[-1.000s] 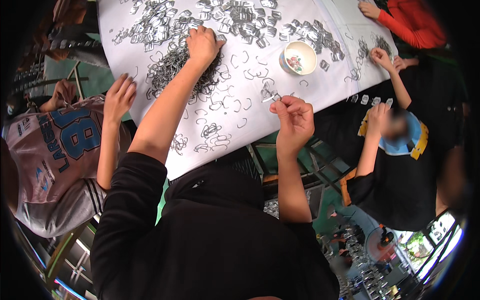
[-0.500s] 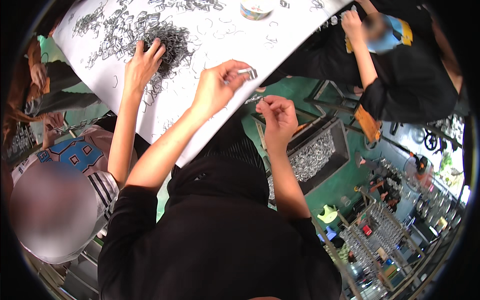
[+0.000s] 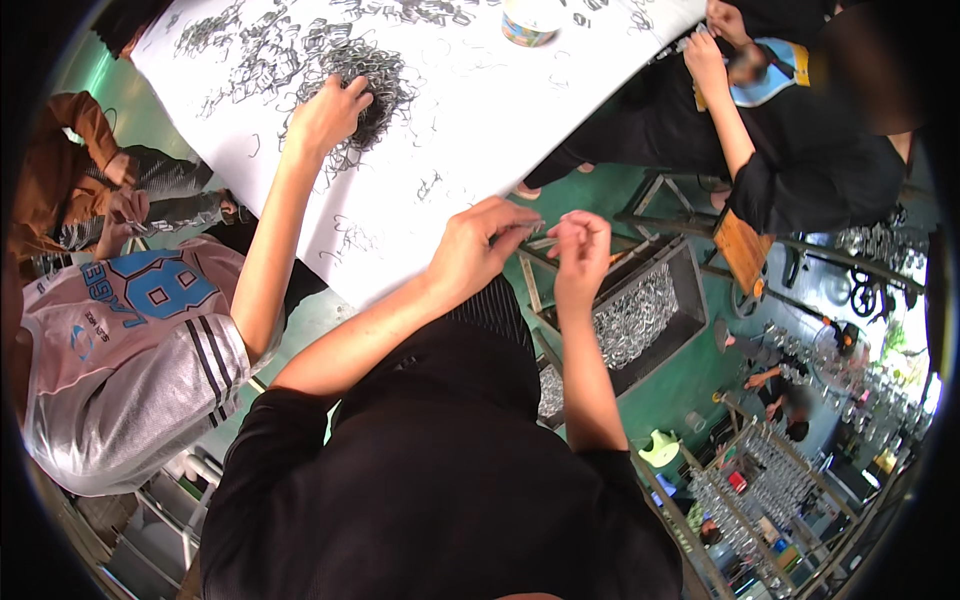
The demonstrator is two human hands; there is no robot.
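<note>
My left hand (image 3: 474, 252) is off the near right edge of the white table (image 3: 400, 246), closed in a pinch on a small metal clip (image 3: 533, 224). Facing it across a small gap is my right hand (image 3: 582, 248), its fingers pinched; what they hold, if anything, is too small to make out. On the table lies a dark heap of bent wire pieces (image 3: 390, 92), with loose rectangular metal pieces (image 3: 265, 62) around it. A co-worker's hand (image 3: 330, 115) rests on the heap.
A dark bin of shiny metal parts (image 3: 640, 318) stands below, right of my right hand. A round tub (image 3: 530, 22) sits at the table's far side. One co-worker (image 3: 140, 330) is close at left, another (image 3: 815, 180) at far right beside a wooden stool (image 3: 742, 248).
My left hand has come off the table toward my right hand, with the clip in its fingers. The left co-worker's hand stays at the heap. The whole view has shifted slightly.
</note>
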